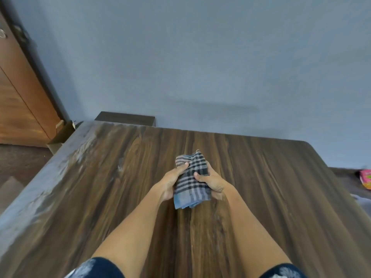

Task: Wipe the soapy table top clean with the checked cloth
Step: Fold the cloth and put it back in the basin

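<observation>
**Cloth bunched in both hands, suds left along the left edge**

Grey wall behind; dark wood-grain worktop (pixel 261 197) fills the near view. Checked cloth (pixel 191 178) sits folded above mid-worktop, apparently lifted off it, though contact can't be confirmed. Left hand (pixel 172 182) grips its left side, thumb across the top. Right hand (pixel 210 180) grips the right side, thumb pressed on the checks.

To do it well: probably refold for a fresh face, then lay it flat and draw long overlapping strokes from the far left corner toward the near edge.

White soapy streaks (pixel 80 155) run down the left margin. Glare there blurs where the suds end. Fingers are hidden beneath the cloth. Pink object (pixel 365 178), far right, is cut off.
</observation>
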Available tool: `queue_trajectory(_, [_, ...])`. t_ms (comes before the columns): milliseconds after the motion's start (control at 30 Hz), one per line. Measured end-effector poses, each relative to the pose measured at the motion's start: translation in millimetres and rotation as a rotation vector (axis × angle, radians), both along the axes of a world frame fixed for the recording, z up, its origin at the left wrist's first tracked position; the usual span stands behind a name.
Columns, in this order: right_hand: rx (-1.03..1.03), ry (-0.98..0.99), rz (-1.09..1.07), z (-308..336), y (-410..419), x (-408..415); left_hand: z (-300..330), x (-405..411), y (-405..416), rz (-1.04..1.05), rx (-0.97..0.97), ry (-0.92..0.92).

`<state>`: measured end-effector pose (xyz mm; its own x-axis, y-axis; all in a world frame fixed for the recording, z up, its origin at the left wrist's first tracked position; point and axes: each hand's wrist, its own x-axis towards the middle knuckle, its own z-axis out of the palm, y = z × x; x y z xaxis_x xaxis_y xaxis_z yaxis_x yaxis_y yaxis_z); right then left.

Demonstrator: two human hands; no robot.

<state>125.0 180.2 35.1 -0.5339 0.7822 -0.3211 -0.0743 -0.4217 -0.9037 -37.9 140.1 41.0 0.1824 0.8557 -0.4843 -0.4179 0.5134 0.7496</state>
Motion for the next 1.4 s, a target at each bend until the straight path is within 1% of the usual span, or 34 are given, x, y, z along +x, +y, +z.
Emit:
queue_trajectory(67, [0.029, 0.049, 0.015, 26.3, 0.0, -0.6, 26.9, -2.6, 4.1, 0.051, 0.091, 0.015])
queue_trajectory(167, [0.045, 0.110, -0.021, 73.2, 4.2, -6.3, 72.4, -5.9, 8.0, 0.096, 0.177, 0.140])
queue_trajectory(233, [0.093, 0.094, -0.086, 107.7, 7.1, -11.4, 103.9, -6.3, 11.0, 0.114, 0.247, 0.217])
queue_trajectory(367, [0.297, 0.014, -0.181, 172.3, 6.2, -15.6, 166.8, -0.4, 13.3, 0.173, 0.406, 0.381])
queue_trajectory(500, [0.410, 0.036, -0.226, 227.3, 2.2, -10.4, 226.4, 7.4, 8.2, 0.289, 0.534, 0.418])
queue_trajectory(600, [0.505, 0.025, -0.220, 257.5, -1.8, -7.5, 254.5, 10.2, 3.9, 0.351, 0.635, 0.402])
queue_trajectory(700, [0.593, -0.018, -0.257, 276.1, -8.0, -8.8, 266.5, 14.5, -1.4, 0.415, 0.702, 0.420])
queue_trajectory(833, [0.613, -0.032, -0.290, 280.1, -11.9, -11.8, 269.3, 16.7, -3.9, 0.467, 0.751, 0.466])
queue_trajectory(1100, [0.624, -0.011, -0.268, 282.1, -20.1, -10.4, 273.5, 16.8, -9.5, 0.482, 0.792, 0.533])
queue_trajectory(1400, [0.586, -0.017, -0.274, 267.4, -27.8, 13.6, 256.2, 34.5, -10.7, 0.445, 0.796, 0.532])
